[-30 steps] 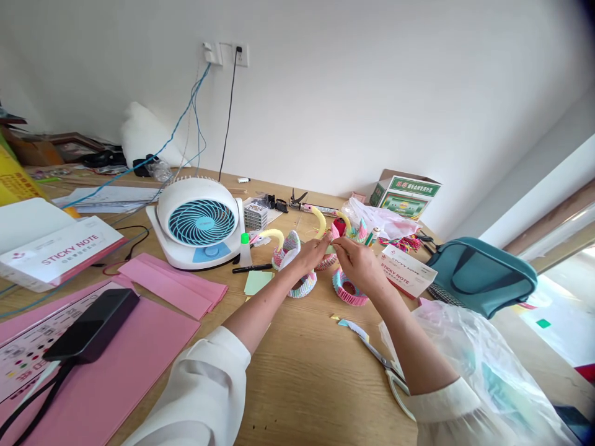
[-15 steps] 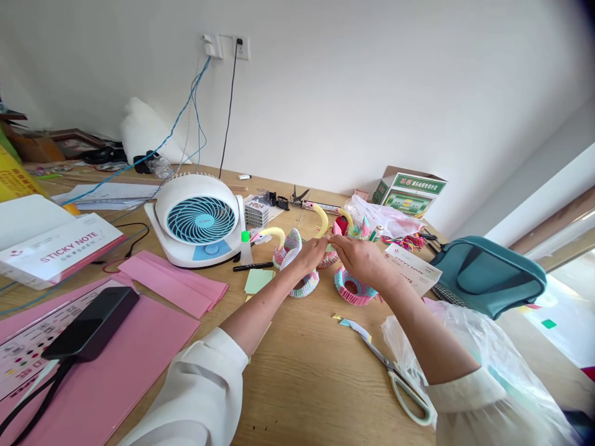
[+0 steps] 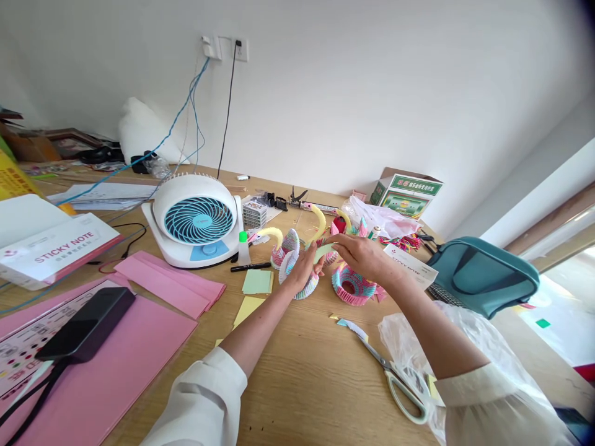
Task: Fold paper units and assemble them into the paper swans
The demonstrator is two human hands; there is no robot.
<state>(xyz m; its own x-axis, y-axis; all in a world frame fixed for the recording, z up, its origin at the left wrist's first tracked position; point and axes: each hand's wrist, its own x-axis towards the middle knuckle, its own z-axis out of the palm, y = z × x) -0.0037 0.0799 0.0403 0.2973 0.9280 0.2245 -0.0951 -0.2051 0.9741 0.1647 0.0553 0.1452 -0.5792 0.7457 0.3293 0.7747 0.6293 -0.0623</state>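
Observation:
A small piece of pale green paper point(image 3: 321, 251) is pinched between my left hand point(image 3: 303, 270) and my right hand point(image 3: 360, 255), above the middle of the table. Both hands have their fingers closed on it. Just behind and below them stand folded-paper swans: a white and pastel one point(image 3: 304, 286) by my left hand, with a yellow curved neck point(image 3: 272, 233) near it, and a pink and blue round paper body point(image 3: 352, 286) under my right hand. My fingers hide part of these. A stack of light green sticky notes point(image 3: 257, 282) lies left of my left forearm, with yellow notes point(image 3: 248, 310) nearer.
White-handled scissors point(image 3: 404, 393) lie at front right by a crumpled clear plastic bag point(image 3: 460, 347). A white fan point(image 3: 198, 217), glue bottle point(image 3: 243, 248) and black pen point(image 3: 251, 267) stand or lie left. Pink paper point(image 3: 153, 347) covers the left side; a teal bag point(image 3: 488, 272) sits right.
My hands have drawn slightly apart, and the pale green paper now shows between them. My left hand has turned and lowered a little; more yellow notes show by the left forearm.

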